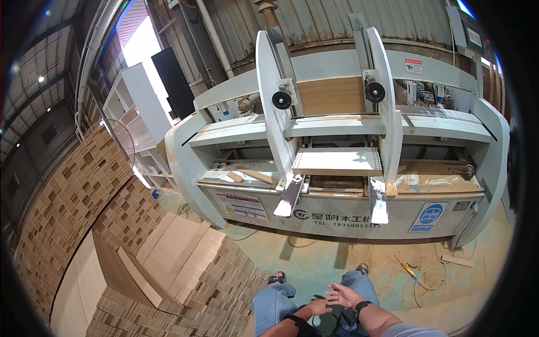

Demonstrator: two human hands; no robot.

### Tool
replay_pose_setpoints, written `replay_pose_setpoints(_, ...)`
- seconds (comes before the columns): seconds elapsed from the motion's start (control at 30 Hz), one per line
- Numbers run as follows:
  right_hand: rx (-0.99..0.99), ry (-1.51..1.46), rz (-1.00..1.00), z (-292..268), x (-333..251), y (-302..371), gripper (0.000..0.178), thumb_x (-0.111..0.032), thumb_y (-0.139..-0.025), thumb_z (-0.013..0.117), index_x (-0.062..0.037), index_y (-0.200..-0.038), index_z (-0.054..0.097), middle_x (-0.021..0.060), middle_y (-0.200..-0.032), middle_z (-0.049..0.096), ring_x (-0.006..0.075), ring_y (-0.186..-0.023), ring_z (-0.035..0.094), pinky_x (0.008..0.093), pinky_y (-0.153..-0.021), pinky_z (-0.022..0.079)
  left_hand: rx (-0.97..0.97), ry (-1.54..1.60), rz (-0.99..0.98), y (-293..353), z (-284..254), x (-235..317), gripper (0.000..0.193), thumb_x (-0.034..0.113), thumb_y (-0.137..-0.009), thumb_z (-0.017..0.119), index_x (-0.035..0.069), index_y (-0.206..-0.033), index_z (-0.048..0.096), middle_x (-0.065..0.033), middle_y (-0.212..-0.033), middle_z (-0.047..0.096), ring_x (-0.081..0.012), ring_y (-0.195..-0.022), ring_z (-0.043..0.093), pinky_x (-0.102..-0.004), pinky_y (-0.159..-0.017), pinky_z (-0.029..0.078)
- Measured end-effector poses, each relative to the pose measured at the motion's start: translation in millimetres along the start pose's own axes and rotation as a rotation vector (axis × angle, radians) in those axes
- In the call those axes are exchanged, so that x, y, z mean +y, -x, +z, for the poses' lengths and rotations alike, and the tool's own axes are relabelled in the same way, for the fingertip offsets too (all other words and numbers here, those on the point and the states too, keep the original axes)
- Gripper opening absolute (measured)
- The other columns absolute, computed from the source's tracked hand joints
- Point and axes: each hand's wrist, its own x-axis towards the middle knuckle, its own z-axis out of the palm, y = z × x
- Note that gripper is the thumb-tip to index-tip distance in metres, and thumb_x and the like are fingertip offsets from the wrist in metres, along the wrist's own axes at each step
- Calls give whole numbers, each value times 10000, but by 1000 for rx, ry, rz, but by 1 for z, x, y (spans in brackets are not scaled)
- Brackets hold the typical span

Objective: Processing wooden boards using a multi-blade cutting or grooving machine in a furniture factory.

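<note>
My right hand [343, 296] is held over my lap with its fingers spread and nothing in it. Just beside it is my left hand [318, 306], its fingers reaching toward the right one; I see nothing held there. Both hands are well apart from the large pale woodworking machine [348, 216] in front of me. On that machine, a white board stack [337, 160] with rows of small holes lies across two support arms. The left support arm [289, 196] and the right support arm [378, 201] jut toward me, their coating worn.
Stacked wooden boards [185, 253] rise close on my left, with more piles behind. Two black handwheels [281, 100] sit on the machine's uprights. A yellow-handled air gun [408, 269] with a coiled hose lies on the floor at right, near a wood strip [457, 260].
</note>
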Motion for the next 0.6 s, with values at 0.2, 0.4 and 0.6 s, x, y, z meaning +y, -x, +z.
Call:
replay_pose_setpoints(0.2, -3, -9, -4, -4, 1, -2, 348, -354, -868, 412, -76, -1078, 411, 124, -973, 552, 256, -822, 574, 443, -768, 458, 53, 14, 38, 2, -3, 4, 507, 385, -728, 536, -50, -986, 513, -233, -948, 561, -353, -893, 543, -413, -775, 431)
replay_pose_setpoints(0.4, 5, -6, 1, -1, 0, -2, 342, -352, -863, 422, -80, -1071, 418, 124, -969, 559, 255, -815, 576, 442, -762, 460, 64, 13, 48, 3, -3, 2, 486, 388, -733, 535, -31, -979, 529, -221, -939, 567, -352, -888, 544, -412, -774, 432)
replay_pose_setpoints(0.6, 5, -11, 2, -4, 1, -3, 347, -357, -859, 430, -83, -1073, 421, 121, -973, 556, 252, -813, 574, 446, -771, 454, 48, 2, 41, 4, -5, 6, 485, 389, -737, 533, -36, -973, 530, -221, -944, 566, -351, -886, 545, -412, -772, 433)
